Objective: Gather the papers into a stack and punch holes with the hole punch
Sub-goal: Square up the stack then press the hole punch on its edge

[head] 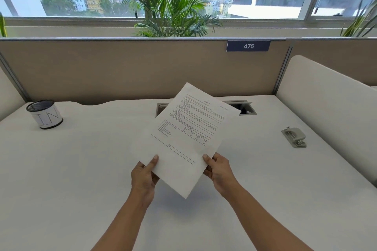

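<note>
Both hands, left hand and right hand, pinch the papers aloft; loosely aligned sheets could skew before reaching the far-right hole punch.

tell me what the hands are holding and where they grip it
Both hands hold the papers above the desk: the left hand pinches the lower left edge, the right hand the lower right edge.

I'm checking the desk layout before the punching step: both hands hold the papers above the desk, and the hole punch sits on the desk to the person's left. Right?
Not quite. The hole punch sits to the person's right, as the head view shows. Both the left hand and right hand do hold the papers above the desk.
</note>
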Motion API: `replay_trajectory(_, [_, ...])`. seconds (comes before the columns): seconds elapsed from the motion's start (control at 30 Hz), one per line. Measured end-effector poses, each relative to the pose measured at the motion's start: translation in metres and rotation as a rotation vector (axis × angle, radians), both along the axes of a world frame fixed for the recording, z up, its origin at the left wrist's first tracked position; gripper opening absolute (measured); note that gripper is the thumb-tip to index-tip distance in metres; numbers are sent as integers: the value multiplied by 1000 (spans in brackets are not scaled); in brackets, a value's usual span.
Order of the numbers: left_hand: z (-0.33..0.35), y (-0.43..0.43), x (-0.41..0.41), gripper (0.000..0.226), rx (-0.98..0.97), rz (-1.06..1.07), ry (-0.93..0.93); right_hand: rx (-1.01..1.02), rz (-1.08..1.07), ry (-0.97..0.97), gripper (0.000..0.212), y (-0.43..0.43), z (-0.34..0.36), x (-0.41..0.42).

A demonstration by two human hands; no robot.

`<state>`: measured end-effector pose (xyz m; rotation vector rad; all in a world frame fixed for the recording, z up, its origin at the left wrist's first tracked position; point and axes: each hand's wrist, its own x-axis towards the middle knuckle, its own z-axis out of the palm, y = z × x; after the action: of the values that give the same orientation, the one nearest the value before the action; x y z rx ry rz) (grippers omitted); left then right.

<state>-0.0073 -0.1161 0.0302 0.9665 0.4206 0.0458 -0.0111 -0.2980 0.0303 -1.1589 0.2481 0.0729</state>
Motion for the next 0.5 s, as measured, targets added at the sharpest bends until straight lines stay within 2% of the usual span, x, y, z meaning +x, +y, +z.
replay_trajectory(0.17, [9, -3, 4, 25, 167, -133, -18, 41, -6, 21, 14, 1, -6, -10])
replay_trajectory(0.3, [22, 10, 17, 24, 352, -201, -111, -28, 49, 94, 11, -17, -10, -19])
replay_trajectory(0.4, [41, 22, 31, 16, 542, -321, -163, -223, -30, 185, 15, -41, -9, -20])
replay_trajectory(0.5, [70, 34, 47, 0, 735, -479, -204, -621, -252, 186, 19, -69, -2, -17])
